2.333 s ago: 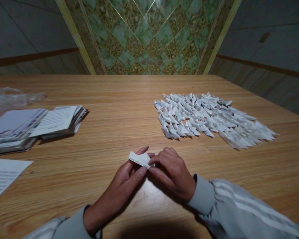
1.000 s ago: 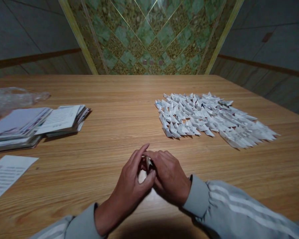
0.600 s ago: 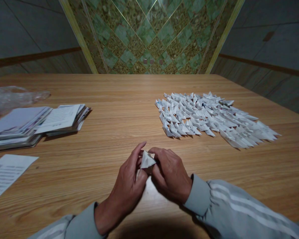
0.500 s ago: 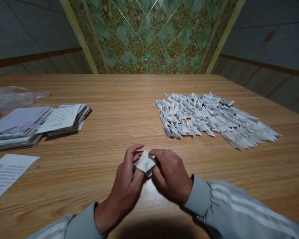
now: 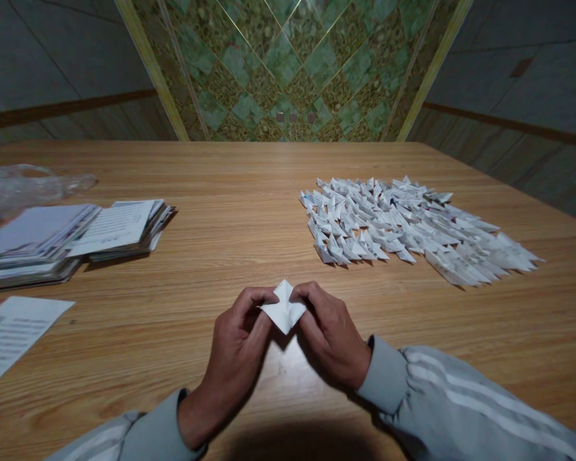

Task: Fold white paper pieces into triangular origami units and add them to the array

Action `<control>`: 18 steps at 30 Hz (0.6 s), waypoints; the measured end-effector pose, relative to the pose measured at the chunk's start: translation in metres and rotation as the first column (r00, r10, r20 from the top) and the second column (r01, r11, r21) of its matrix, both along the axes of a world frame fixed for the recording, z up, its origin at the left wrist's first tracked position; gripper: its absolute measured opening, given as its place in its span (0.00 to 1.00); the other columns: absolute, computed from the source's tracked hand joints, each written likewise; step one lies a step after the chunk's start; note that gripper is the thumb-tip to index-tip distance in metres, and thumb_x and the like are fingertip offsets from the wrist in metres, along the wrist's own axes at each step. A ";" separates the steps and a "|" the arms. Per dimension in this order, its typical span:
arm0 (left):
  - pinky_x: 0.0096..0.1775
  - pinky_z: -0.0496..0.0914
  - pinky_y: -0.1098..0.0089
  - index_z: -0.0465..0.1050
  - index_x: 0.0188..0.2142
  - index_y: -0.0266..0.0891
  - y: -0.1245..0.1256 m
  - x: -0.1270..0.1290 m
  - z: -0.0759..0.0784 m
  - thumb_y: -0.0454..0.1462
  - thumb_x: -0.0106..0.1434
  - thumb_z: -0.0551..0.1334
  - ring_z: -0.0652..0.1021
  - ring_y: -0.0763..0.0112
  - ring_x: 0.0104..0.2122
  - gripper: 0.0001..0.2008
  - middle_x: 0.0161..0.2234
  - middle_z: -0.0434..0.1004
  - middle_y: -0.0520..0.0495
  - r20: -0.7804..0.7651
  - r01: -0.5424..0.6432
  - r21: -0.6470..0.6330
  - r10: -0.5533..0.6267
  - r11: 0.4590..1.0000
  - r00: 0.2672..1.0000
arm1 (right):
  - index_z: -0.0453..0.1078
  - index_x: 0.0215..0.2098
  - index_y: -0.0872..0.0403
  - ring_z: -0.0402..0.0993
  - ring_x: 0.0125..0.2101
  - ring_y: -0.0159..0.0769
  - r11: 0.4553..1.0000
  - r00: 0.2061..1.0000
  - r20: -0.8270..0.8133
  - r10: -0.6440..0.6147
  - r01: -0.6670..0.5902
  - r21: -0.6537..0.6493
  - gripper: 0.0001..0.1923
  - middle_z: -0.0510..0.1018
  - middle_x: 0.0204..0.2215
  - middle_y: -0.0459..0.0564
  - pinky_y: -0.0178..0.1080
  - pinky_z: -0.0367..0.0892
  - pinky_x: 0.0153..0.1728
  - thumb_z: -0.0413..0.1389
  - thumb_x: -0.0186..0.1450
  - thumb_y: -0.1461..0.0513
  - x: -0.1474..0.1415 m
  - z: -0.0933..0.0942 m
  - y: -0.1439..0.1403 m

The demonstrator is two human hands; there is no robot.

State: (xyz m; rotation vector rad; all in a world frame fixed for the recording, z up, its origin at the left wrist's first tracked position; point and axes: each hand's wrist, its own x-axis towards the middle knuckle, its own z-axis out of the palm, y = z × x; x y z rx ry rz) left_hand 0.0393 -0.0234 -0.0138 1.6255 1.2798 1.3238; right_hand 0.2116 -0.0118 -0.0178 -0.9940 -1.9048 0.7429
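Above the near side of the desk (image 5: 221,198), the left hand (image 5: 237,336) and the right hand (image 5: 331,333) pinch opposite corners of the folded paper (image 5: 285,308), probably to hold its folds even, while paper boats (image 5: 379,218) lie packed toward the right edge, perhaps saving space.

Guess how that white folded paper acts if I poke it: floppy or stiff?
The folded paper is probably light: it's small, and the left hand and right hand just pinch its sides. Creases likely make it stiffer than the loose printed sheet. A hard poke might crumple it, since its edges look thin.
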 end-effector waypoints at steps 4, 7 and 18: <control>0.28 0.69 0.77 0.73 0.35 0.42 0.000 -0.002 0.003 0.31 0.64 0.59 0.76 0.75 0.26 0.06 0.28 0.77 0.56 -0.061 -0.013 0.059 0.016 0.998 0.998 | 0.63 0.40 0.52 0.67 0.31 0.32 0.997 0.996 -0.084 0.039 -0.045 -0.069 0.11 0.71 0.31 0.43 0.35 0.59 0.34 0.47 0.64 0.71 -0.001 0.005 -0.001; 0.26 0.68 0.77 0.73 0.34 0.42 -0.001 -0.002 0.005 0.31 0.64 0.58 0.76 0.75 0.23 0.06 0.26 0.77 0.57 -0.075 -0.029 0.093 0.036 0.995 0.997 | 0.64 0.41 0.53 0.66 0.30 0.33 0.985 0.982 -0.166 0.090 -0.112 -0.132 0.08 0.70 0.30 0.44 0.36 0.60 0.33 0.47 0.65 0.67 0.000 0.009 -0.002; 0.27 0.68 0.74 0.72 0.34 0.43 -0.004 -0.004 0.004 0.33 0.65 0.58 0.76 0.72 0.23 0.05 0.25 0.77 0.55 -0.197 0.018 0.102 0.002 0.995 0.980 | 0.66 0.43 0.53 0.63 0.28 0.30 0.819 0.869 -0.495 -0.004 -0.281 -0.500 0.17 0.68 0.29 0.41 0.35 0.59 0.29 0.62 0.62 0.54 -0.005 0.001 0.005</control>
